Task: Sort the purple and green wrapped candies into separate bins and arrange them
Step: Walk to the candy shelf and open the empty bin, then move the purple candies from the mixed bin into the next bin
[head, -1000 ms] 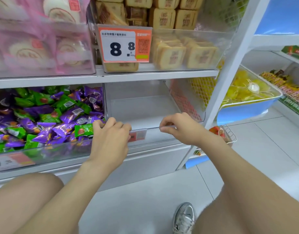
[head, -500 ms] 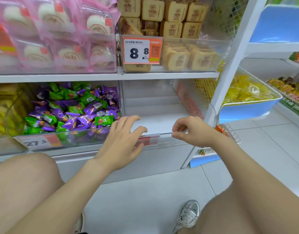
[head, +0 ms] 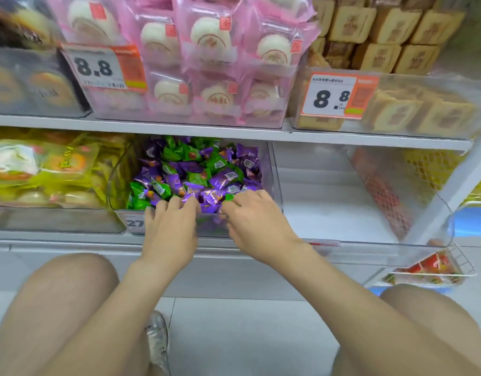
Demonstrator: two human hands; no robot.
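Reaching: left hand (head: 170,232) and right hand (head: 258,223) cross the front lip of the candy bin (head: 273,169) to get at the mix.
Left fingers (head: 176,205): bent into wrappers; pinching or not, cannot tell.
Right fingers (head: 261,195): spread on the pile.
Candies: purple candies (head: 223,179) and green candies (head: 170,154) jumbled, 12 o'clock of both hands.
Neighbour bin (head: 328,213): 3 o'clock, likely for one colour.

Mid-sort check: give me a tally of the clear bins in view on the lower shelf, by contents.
Bin of yellow packets: 1
Bin of mixed purple and green candies: 1
Empty bin: 1
Total: 3
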